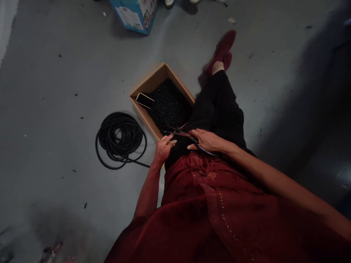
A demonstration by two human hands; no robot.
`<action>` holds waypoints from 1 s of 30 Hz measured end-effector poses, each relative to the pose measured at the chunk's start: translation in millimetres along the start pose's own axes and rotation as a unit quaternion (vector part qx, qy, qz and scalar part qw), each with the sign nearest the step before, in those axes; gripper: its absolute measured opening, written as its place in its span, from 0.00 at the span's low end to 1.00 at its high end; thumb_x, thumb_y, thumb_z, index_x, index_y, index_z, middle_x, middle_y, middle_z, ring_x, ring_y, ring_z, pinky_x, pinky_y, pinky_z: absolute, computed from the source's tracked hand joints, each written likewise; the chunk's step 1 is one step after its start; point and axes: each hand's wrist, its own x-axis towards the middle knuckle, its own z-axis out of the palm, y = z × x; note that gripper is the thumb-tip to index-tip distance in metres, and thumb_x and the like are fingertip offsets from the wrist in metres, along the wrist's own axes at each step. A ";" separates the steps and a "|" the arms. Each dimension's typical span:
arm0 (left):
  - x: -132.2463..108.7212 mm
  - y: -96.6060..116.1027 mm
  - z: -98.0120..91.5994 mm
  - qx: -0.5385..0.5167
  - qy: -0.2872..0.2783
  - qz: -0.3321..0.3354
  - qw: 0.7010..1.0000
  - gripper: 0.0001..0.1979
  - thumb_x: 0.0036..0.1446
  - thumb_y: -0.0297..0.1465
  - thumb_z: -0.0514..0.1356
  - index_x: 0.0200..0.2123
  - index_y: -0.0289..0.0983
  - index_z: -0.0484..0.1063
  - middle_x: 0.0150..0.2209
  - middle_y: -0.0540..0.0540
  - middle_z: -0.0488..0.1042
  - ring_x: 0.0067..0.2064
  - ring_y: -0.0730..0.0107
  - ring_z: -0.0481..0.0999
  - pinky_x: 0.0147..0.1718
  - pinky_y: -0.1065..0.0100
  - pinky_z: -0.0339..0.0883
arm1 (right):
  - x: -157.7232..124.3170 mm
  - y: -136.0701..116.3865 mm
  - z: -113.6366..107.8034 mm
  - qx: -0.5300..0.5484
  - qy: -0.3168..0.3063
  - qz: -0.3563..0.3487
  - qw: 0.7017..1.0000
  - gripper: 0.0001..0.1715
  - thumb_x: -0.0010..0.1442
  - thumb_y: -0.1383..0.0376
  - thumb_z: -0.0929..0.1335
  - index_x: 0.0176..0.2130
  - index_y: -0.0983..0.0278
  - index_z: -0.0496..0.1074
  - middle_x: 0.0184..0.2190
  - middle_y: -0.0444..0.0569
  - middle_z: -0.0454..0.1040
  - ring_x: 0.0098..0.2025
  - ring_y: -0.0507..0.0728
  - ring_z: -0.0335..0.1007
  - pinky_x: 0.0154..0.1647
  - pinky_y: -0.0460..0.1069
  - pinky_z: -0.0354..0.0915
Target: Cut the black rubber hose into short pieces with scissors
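My right hand (207, 140) is wrapped round the handles of a pair of scissors (184, 134), their blades pointing left over the near edge of the cardboard box (179, 84). Close to the blade tips, my left hand (163, 148) is closed, apparently on the end of a black hose. From a loose coil of this black hose (120, 140) on the floor, one length runs toward my left wrist and disappears behind it. A small dark bit shows at the blades, too blurred to make out. Many short black pieces (168, 106) fill the box.
A phone-like black rectangle with a pale rim (144, 100) lies in the box's left side. Beyond stands a blue printed carton (133, 16), with someone's shoes (169, 3) near it. My stretched-out legs (219, 98) are right of the box. Small dark scraps dot the grey floor (55, 128).
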 end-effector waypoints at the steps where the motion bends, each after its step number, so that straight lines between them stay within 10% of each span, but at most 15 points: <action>1: 0.3 1.6 -1.4 0.002 -0.007 0.005 1.000 0.13 0.58 0.31 0.57 0.45 0.37 0.75 0.36 0.48 0.74 0.35 0.73 0.73 0.38 0.72 0.68 | -0.1 0.0 -0.4 0.003 -0.003 0.002 1.000 0.32 0.59 0.44 0.61 0.52 0.64 0.63 0.43 0.57 0.69 0.42 0.61 0.69 0.41 0.50 0.61; 30: 9.0 -9.8 8.2 -0.159 0.027 -0.101 0.982 0.18 0.53 0.37 0.60 0.45 0.34 0.72 0.32 0.48 0.75 0.30 0.73 0.71 0.33 0.70 0.66 | 0.0 7.8 17.7 0.038 0.019 0.146 0.988 0.28 0.60 0.43 0.58 0.46 0.59 0.68 0.34 0.52 0.77 0.37 0.61 0.73 0.31 0.47 0.57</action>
